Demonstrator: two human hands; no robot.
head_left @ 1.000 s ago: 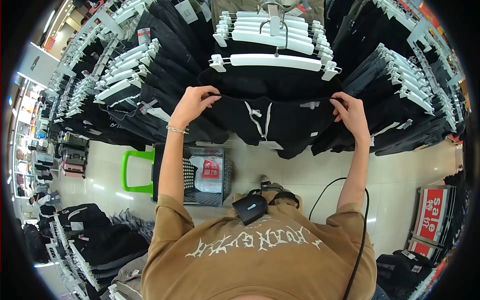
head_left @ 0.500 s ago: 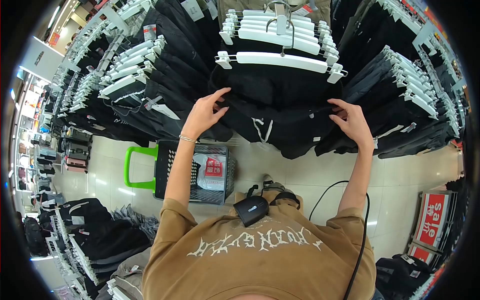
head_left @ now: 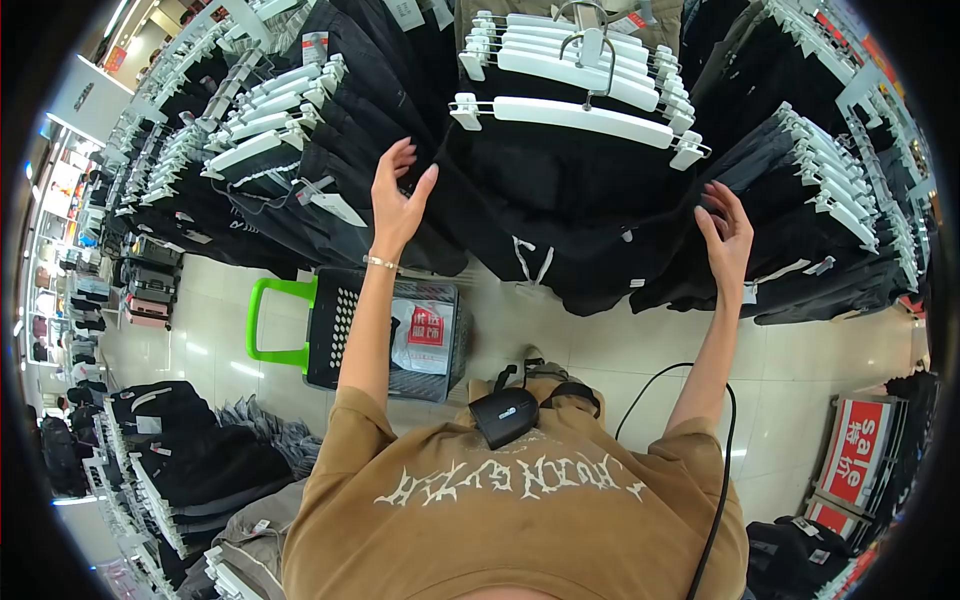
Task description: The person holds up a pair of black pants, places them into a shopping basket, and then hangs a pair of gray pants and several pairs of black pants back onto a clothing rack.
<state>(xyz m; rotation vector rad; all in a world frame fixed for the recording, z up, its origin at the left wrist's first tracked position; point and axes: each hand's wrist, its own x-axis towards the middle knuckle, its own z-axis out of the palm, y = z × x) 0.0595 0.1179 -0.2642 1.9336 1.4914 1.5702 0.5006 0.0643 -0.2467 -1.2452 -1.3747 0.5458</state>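
Note:
Black drawstring pants with a white cord hang in front of me, below a white clip hanger at the front of a rack. My left hand is raised beside the left end of their waistband, thumb and fingers spread, nothing in them. At the opposite end, my right hand has its thumb and curved fingers apart, fingertips right at the waistband's edge. Between the hands the waistband droops in a curve. The lower ends of the legs are foreshortened from above.
A dark shopping basket with a green handle stands on the floor at left, holding a white and red package. Dark garments crowd both sides. A red sale sign stands at right. A black cable runs by my right arm.
My left hand has moved up and left off the waistband, its fingers spreading. My right hand has shifted slightly right and up, still near the waistband's edge. The view has shifted slightly.

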